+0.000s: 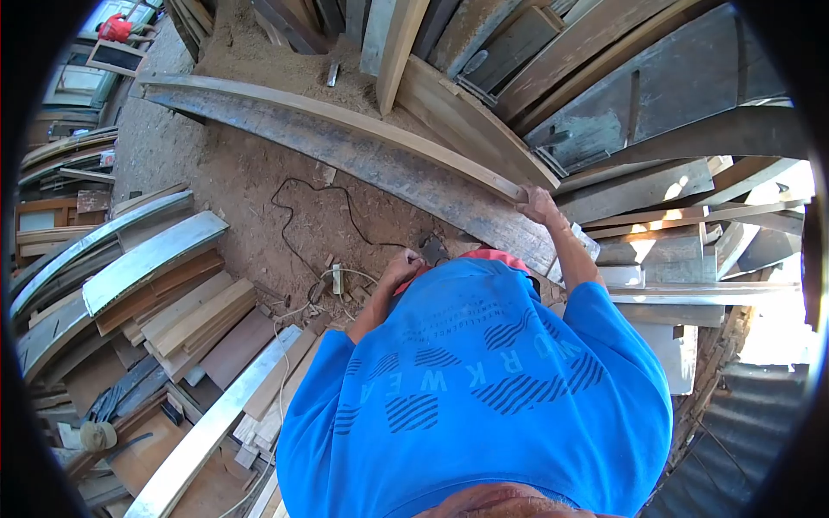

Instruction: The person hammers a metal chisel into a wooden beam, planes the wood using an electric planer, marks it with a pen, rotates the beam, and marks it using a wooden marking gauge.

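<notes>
A long, pale wooden board (345, 123) lies along a worn, dusty workbench plank (363, 164). My right hand (539, 207) is closed around the board's near end. Close to my waist, my left hand (401, 267) has its fingers curled. Just beyond them is a dark object (433, 250), partly hidden by my clothing, and its kind is unclear. A thin black cord (294, 233) loops over the ground and runs up to my left hand.
Timber planks (579, 69) lean at the back right. Stacked boards (194, 324) and curved pieces (155, 259) fill the left side. Sawdust covers the ground (233, 181), where a pale cord (289, 324) also lies. A person in red (117, 28) is far off at upper left.
</notes>
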`<state>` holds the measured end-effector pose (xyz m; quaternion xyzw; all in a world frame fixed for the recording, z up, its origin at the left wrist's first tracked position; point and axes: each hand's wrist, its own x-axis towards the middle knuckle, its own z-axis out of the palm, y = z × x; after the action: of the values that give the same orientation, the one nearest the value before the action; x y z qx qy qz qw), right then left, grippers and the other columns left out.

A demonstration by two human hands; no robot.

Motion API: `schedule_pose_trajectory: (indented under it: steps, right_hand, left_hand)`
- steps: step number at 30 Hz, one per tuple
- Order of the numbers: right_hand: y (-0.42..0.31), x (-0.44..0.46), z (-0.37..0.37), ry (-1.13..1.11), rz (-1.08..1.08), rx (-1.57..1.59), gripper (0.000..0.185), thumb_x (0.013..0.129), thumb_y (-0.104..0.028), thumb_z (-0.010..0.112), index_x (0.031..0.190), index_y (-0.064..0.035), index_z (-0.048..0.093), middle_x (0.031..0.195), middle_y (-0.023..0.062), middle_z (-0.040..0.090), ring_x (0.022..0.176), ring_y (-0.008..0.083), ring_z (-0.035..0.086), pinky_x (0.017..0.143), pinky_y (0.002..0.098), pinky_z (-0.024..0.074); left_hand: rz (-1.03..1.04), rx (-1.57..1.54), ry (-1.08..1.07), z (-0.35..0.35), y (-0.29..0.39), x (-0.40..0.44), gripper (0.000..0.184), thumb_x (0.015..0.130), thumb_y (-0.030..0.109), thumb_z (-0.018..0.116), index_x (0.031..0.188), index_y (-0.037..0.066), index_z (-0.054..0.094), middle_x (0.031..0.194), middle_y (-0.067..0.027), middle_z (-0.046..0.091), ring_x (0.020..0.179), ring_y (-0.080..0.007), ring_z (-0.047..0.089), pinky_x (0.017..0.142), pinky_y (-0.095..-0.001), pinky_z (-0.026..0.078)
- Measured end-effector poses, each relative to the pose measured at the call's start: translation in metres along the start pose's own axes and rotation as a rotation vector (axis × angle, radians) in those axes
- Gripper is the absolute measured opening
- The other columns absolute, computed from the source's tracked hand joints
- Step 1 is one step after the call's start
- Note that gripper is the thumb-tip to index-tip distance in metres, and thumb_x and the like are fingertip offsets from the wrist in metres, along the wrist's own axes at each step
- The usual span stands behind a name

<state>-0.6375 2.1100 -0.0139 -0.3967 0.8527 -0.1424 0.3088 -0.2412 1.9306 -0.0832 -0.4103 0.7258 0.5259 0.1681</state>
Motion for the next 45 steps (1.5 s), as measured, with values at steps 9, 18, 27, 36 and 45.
schedule_pose_trajectory:
  steps: [9, 18, 27, 36, 45]
  right_hand:
    - [0.009, 0.004, -0.005, -0.018, 0.011, 0.036, 0.064, 0.072, -0.03, 0.082, 0.127, -0.0029, 0.066, 0.119, 0.0261, 0.069, 0.115, 0.0401, 0.064, 0.103, 0.0446, 0.0486]
    - [0.012, 0.004, -0.008, -0.051, 0.078, 0.05, 0.062, 0.072, -0.033, 0.081, 0.125, -0.0032, 0.068, 0.117, 0.0257, 0.069, 0.114, 0.0396, 0.064, 0.102, 0.0441, 0.0489]
    - [0.02, 0.0, -0.005, 0.045, 0.037, 0.097, 0.057, 0.073, -0.032, 0.079, 0.122, -0.0037, 0.07, 0.113, 0.0237, 0.071, 0.112, 0.0374, 0.067, 0.1, 0.0437, 0.0514]
    - [0.058, 0.02, 0.04, 0.095, 0.074, -0.077, 0.066, 0.076, -0.055, 0.077, 0.108, 0.0015, 0.07, 0.117, 0.0291, 0.066, 0.112, 0.0455, 0.061, 0.097, 0.0513, 0.0492]
    - [0.039, 0.008, 0.045, 0.391, -0.005, -0.046, 0.04, 0.07, -0.022, 0.084, 0.099, -0.0016, 0.064, 0.093, 0.0211, 0.07, 0.093, 0.0411, 0.068, 0.081, 0.0479, 0.0523]
  left_hand:
    - [-0.053, 0.009, -0.034, -0.006, -0.027, 0.012, 0.039, 0.09, 0.032, 0.068, 0.111, 0.0, 0.069, 0.103, -0.0196, 0.073, 0.099, -0.0285, 0.07, 0.088, -0.0395, 0.053]
    - [-0.136, 0.09, 0.051, -0.011, -0.062, -0.002, 0.036, 0.09, 0.036, 0.065, 0.103, 0.004, 0.073, 0.096, -0.0182, 0.074, 0.092, -0.0317, 0.071, 0.082, -0.0415, 0.054]
    - [-0.133, 0.128, 0.03, -0.004, -0.066, 0.003, 0.036, 0.09, 0.037, 0.063, 0.104, 0.005, 0.072, 0.102, -0.0194, 0.073, 0.099, -0.0334, 0.07, 0.085, -0.0418, 0.053]
    - [0.172, 0.024, -0.133, 0.002, -0.111, 0.031, 0.014, 0.076, 0.019, 0.065, 0.067, 0.008, 0.066, 0.06, 0.0009, 0.057, 0.059, -0.0093, 0.052, 0.054, -0.0354, 0.041]
    - [-0.02, -0.097, 0.034, -0.005, -0.077, 0.02, 0.032, 0.081, 0.028, 0.062, 0.058, 0.007, 0.056, 0.051, -0.0036, 0.05, 0.046, -0.0164, 0.048, 0.046, -0.0391, 0.036]
